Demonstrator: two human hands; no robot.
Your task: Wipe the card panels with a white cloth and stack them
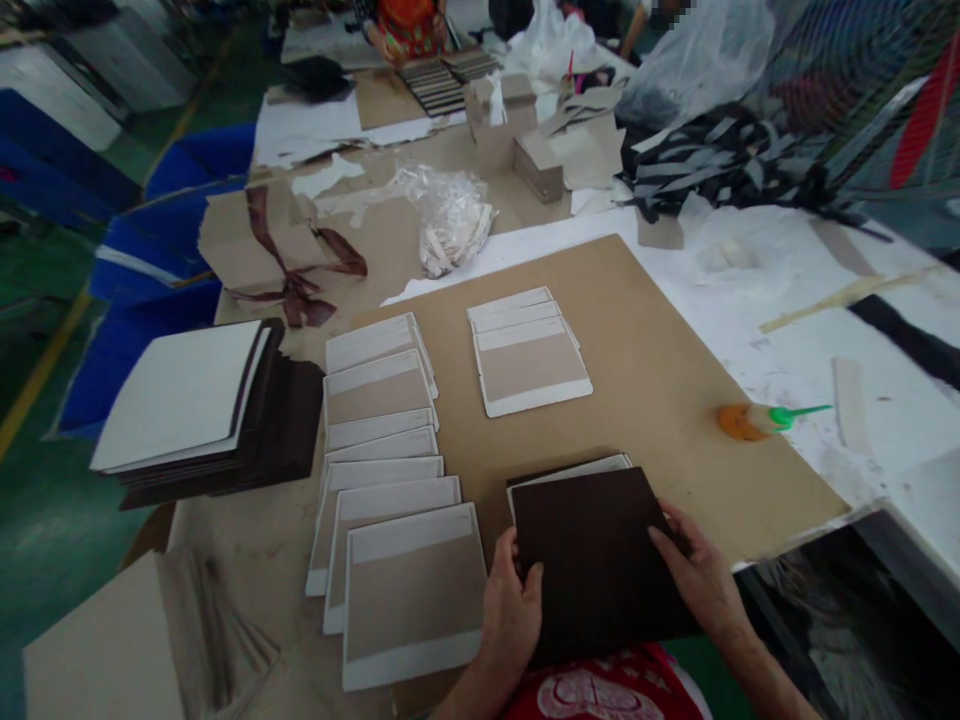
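A dark brown panel (596, 560), square-looking, is gripped at its two side edges by my left hand (514, 605) and my right hand (697, 560). Behind its far edge, a pale sheet with a dark border (570, 470) sticks out. Left of my hands, overlapping beige panels with white borders (416, 580) run in a column away from me. A smaller fanned group of the same panels (532, 365) lies farther off on the brown board (660, 400). To the right rests a glue-type bottle (742, 422) with orange contents and a green nozzle.
A stack of dark and white panels (187, 400) stands at the left, with beige sheets (105, 640) nearer me. Beyond are a ribbon-tied bundle (270, 245), a clear plastic bag (450, 220), and black strips (727, 160). Another person (412, 30) works at the far end.
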